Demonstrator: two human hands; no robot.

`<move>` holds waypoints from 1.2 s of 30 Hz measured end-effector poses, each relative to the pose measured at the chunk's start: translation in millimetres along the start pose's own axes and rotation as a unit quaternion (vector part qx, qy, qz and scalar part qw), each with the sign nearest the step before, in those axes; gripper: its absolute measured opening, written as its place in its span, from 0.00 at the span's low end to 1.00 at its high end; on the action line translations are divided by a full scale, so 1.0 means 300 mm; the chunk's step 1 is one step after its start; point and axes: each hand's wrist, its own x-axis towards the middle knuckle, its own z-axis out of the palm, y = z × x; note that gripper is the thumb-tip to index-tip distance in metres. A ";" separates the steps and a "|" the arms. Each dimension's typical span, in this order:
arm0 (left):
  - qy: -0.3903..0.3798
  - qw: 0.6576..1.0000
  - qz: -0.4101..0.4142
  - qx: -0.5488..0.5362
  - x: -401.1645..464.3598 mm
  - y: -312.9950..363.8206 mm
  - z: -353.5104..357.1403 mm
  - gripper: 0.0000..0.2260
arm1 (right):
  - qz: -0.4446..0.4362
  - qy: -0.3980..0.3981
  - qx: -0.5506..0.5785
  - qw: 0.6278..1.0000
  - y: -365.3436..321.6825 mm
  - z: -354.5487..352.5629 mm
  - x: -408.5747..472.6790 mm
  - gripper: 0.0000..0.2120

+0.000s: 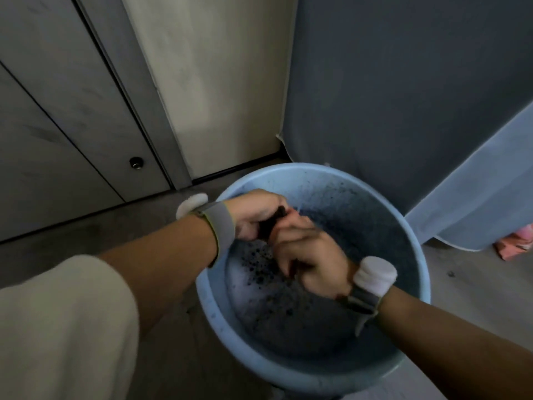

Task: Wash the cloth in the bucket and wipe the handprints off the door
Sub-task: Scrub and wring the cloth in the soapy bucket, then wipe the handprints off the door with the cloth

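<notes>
Washing step in hand. Left hand [253,215] and right hand [313,261] both clenched round dark cloth [272,223], wringing over sudsy water in light-blue bucket [415,243]. Next, likely: squeeze cloth out, lift clear, carry to smudged door [66,111], far left.

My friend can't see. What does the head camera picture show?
Two hands, left hand and right hand, wring a dark wet cloth over a round light-blue plastic bucket of sudsy water. A grey door stands behind, to the left.
</notes>
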 end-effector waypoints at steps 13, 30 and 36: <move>0.067 0.978 0.167 -0.102 -0.056 0.045 0.021 0.17 | 0.590 0.273 0.337 0.681 0.075 -0.084 0.100 0.09; 0.142 0.929 0.121 -0.321 -0.757 0.620 -0.129 0.02 | 0.628 0.162 0.240 0.722 -0.422 -0.631 0.561 0.05; 0.144 0.939 0.143 -0.276 -1.205 1.014 -0.077 0.18 | 0.540 0.129 0.324 0.766 -0.813 -0.912 0.937 0.09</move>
